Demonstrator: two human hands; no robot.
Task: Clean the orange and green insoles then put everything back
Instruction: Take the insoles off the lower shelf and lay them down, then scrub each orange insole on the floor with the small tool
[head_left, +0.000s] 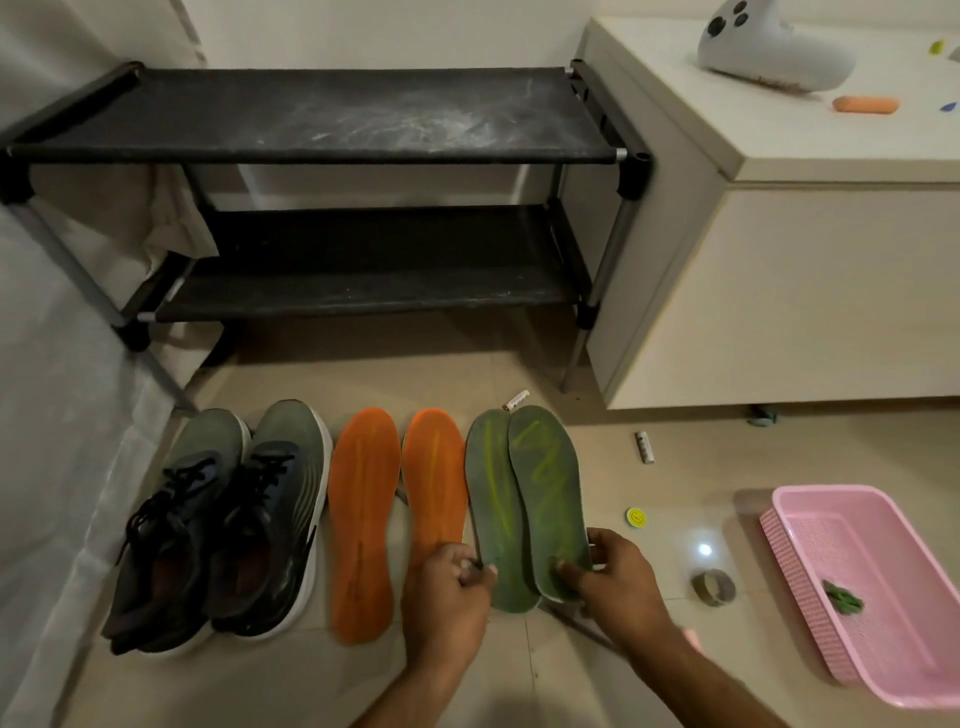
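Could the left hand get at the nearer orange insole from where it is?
Probably yes. The left hand holds the edge of a green insole, right beside the nearer orange insole. That insole lies flat on the floor with nothing on it, though the hand would have to let go first.

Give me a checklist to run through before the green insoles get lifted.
1. Left hand grips the left green insole at its heel: ok.
2. Right hand grips the right green insole: ok.
3. Green insoles separate: not ok, they overlap.
4. Orange insoles lie apart from the green pair: ok.
5. Cleaning cloth or brush within reach: cannot tell.
6. Shoes open for reinsertion: ok.
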